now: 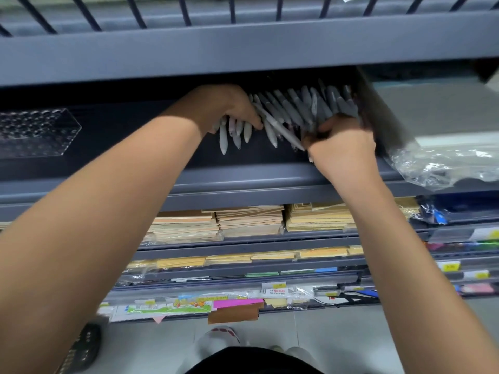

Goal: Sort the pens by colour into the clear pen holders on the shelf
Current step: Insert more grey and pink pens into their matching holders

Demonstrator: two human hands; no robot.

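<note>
Gripping a fistful of grey pens (223, 139), the left hand (229, 106) is pointing their tips down toward us. The right hand (343, 147) is curling into the leaning pen row (297, 103) alongside. The clear pen holder (35, 130) is sitting well left, so the left hand is nearer.

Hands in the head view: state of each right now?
Left hand: closed, holding a bunch of pale pens.
Right hand: closed, gripping grey pens in the row.
</note>
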